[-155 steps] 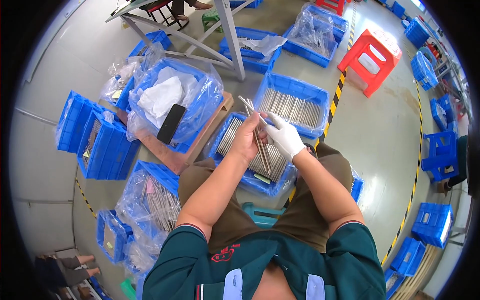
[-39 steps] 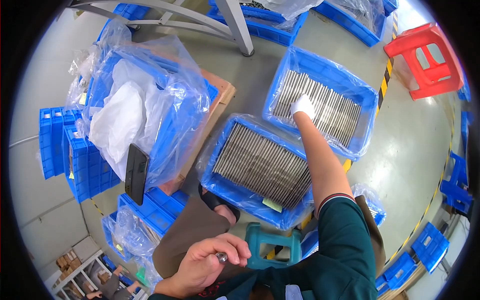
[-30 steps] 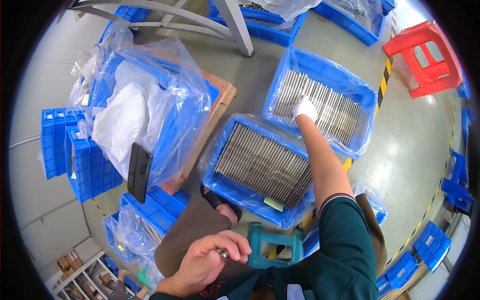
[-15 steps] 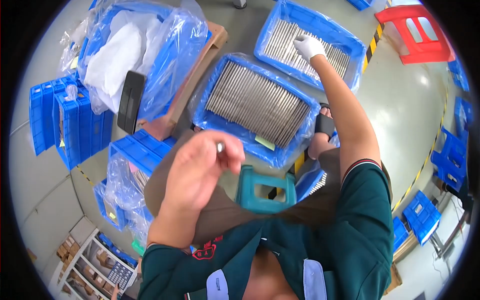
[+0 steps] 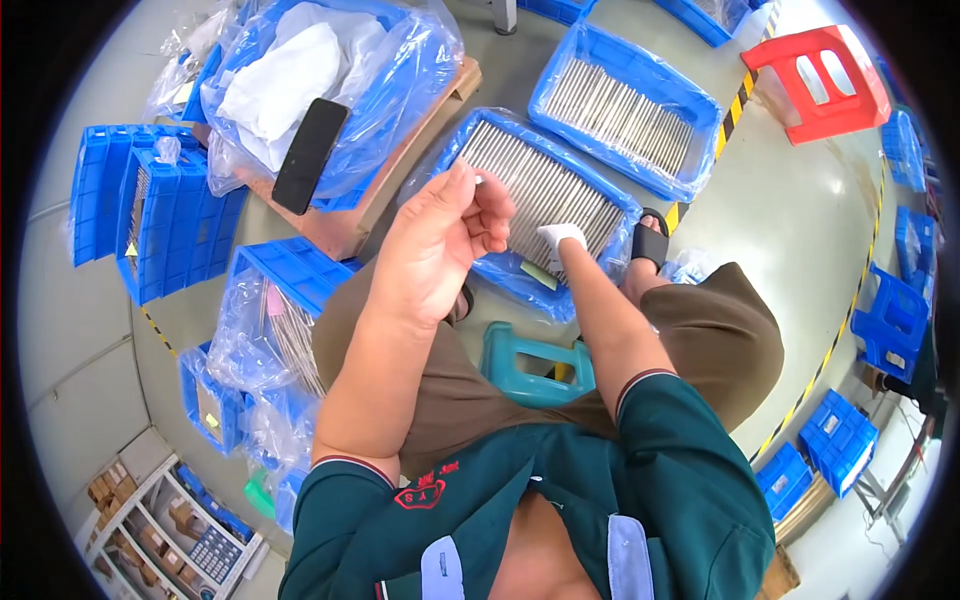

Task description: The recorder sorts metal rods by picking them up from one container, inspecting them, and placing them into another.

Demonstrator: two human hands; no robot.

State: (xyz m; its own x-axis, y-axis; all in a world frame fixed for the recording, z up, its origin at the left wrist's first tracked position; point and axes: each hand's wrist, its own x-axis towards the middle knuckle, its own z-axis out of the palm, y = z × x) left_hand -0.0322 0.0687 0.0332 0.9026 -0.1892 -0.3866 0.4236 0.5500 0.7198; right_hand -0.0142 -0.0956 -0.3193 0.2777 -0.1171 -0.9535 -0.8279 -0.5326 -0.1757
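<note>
My bare left hand [image 5: 440, 230] is raised in front of me, thumb and forefinger pinched on a metal rod [image 5: 478, 180] of which only the shiny end shows. My right hand [image 5: 563, 238], in a white glove, reaches down to the row of slim metal rods [image 5: 540, 180] in the nearer blue crate [image 5: 612, 215]. Its fingers are bunched together at the rods; whatever they grip is hidden. Beyond it lies a second blue crate [image 5: 622, 60], lined with clear plastic and holding a similar row of rods [image 5: 620, 115].
A black phone [image 5: 311, 155] leans by a plastic-lined crate [image 5: 400, 120] on a wooden pallet [image 5: 465, 80]. More blue crates [image 5: 185, 230] stand at left. A teal stool [image 5: 535, 368] sits between my knees; a red stool [image 5: 822, 85] is far right.
My right hand has moved from the farther crate back to the nearer crate's rods. My left hand has risen and shifted slightly right, still pinching the rod. The view has shifted a little.
</note>
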